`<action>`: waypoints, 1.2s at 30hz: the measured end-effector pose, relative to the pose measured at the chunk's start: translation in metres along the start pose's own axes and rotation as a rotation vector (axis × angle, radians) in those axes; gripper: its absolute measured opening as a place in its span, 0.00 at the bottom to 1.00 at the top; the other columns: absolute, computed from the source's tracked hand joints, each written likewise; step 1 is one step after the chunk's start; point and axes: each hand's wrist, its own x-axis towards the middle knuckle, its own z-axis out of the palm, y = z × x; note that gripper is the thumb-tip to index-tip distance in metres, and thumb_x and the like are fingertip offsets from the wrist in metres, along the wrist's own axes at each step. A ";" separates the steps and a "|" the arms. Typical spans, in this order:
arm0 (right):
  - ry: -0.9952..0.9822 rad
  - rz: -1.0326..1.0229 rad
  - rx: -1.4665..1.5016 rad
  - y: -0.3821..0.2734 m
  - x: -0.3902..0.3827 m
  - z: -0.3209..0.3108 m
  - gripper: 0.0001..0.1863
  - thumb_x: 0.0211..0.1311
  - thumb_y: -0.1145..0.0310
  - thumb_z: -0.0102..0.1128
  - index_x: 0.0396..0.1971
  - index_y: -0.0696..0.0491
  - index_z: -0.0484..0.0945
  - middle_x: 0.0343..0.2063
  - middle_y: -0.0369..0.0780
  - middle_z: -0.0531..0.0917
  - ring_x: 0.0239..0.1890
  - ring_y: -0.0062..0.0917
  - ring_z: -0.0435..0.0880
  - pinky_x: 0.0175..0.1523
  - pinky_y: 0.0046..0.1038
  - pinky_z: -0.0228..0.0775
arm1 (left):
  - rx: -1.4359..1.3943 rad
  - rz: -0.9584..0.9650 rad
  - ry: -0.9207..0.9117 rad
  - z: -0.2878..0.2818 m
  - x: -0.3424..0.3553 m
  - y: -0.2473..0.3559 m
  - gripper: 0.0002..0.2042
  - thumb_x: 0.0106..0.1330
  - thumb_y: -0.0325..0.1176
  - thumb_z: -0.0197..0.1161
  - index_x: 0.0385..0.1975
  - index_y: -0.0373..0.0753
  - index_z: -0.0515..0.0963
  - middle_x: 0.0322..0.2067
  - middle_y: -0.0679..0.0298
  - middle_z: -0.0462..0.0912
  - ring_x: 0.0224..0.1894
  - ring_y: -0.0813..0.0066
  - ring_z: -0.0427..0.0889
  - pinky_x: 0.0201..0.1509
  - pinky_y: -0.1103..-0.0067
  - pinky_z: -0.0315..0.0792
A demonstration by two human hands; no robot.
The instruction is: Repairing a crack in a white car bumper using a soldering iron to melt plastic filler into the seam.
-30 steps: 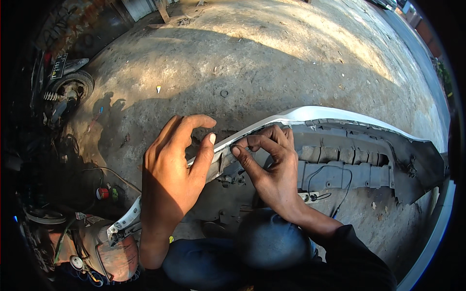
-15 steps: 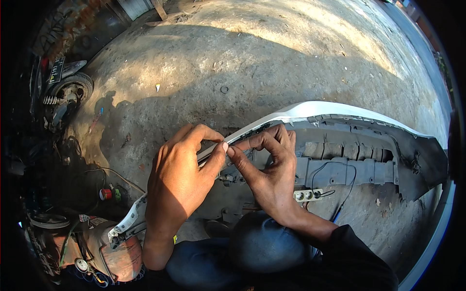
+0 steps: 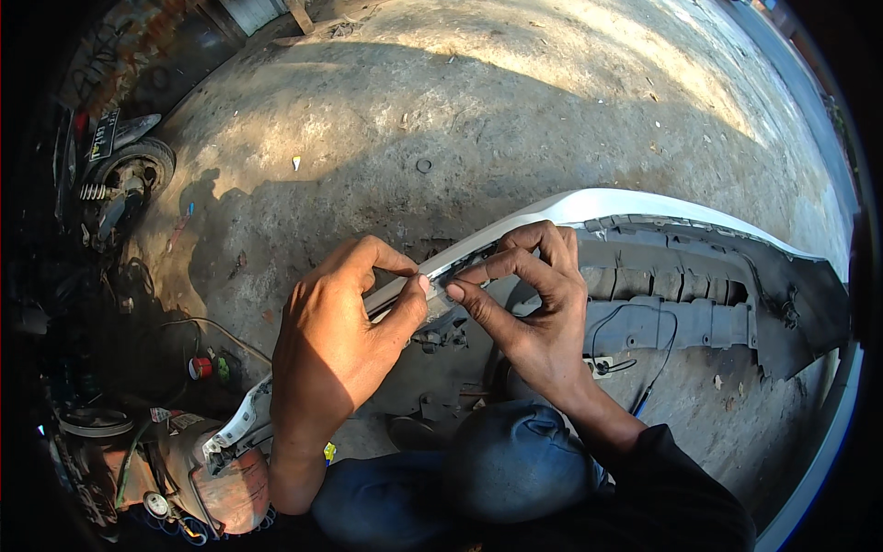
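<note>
A white car bumper [image 3: 635, 204] lies across the ground before me with its grey inner side facing me. Its narrow rim runs beneath the fingers of both hands. My left hand [image 3: 336, 322] pinches thumb and forefinger together at that rim; what sits between the tips is too small to name. Just right of it, my right hand [image 3: 538, 308] also holds its thumb and forefinger in a pinch, close above the rim, and anything in them cannot be made out. A small gap separates the two pinches. Part of the bumper's left stretch is hidden by my left hand and forearm.
A white socket strip [image 3: 600, 366] with a black cord [image 3: 674, 322] lies right of my right wrist, partly hidden. An orange-red tank [image 3: 235, 488] with a gauge [image 3: 156, 503] stands at lower left. A motorcycle wheel [image 3: 138, 175] is at far left. My knee [image 3: 510, 451] rises below the hands.
My right hand has moved slightly right, opening a gap between the fingertips that were touching. My left hand stays nearly in place. My knee has shifted right, and my right arm covers more of the socket strip.
</note>
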 end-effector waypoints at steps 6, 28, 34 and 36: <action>-0.029 -0.099 -0.100 -0.002 0.004 -0.001 0.13 0.45 0.69 0.84 0.33 0.51 0.92 0.41 0.38 0.77 0.51 0.32 0.73 0.55 0.37 0.66 | 0.031 -0.009 -0.030 -0.002 0.001 0.003 0.07 0.68 0.27 0.70 0.41 0.32 0.81 0.28 0.61 0.83 0.32 0.81 0.78 0.39 0.77 0.72; -0.070 -0.035 -0.016 -0.008 0.003 0.006 0.11 0.48 0.70 0.82 0.33 0.51 0.90 0.41 0.38 0.76 0.50 0.34 0.72 0.56 0.38 0.66 | -0.060 -0.024 0.017 0.004 0.000 0.003 0.06 0.69 0.26 0.69 0.40 0.33 0.80 0.23 0.73 0.66 0.29 0.87 0.63 0.36 0.82 0.61; -0.064 -0.026 -0.018 -0.005 0.002 0.004 0.11 0.48 0.70 0.83 0.33 0.51 0.90 0.41 0.38 0.76 0.50 0.33 0.72 0.56 0.37 0.66 | -0.029 -0.016 0.054 0.005 0.001 0.001 0.08 0.67 0.26 0.71 0.42 0.36 0.79 0.23 0.75 0.58 0.28 0.86 0.57 0.33 0.82 0.56; -0.076 -0.024 0.012 -0.003 0.002 0.002 0.12 0.49 0.70 0.82 0.34 0.52 0.90 0.43 0.39 0.76 0.50 0.36 0.71 0.57 0.39 0.65 | -0.041 0.002 0.063 0.006 0.001 0.001 0.08 0.67 0.25 0.71 0.42 0.36 0.79 0.23 0.75 0.57 0.28 0.86 0.57 0.32 0.81 0.55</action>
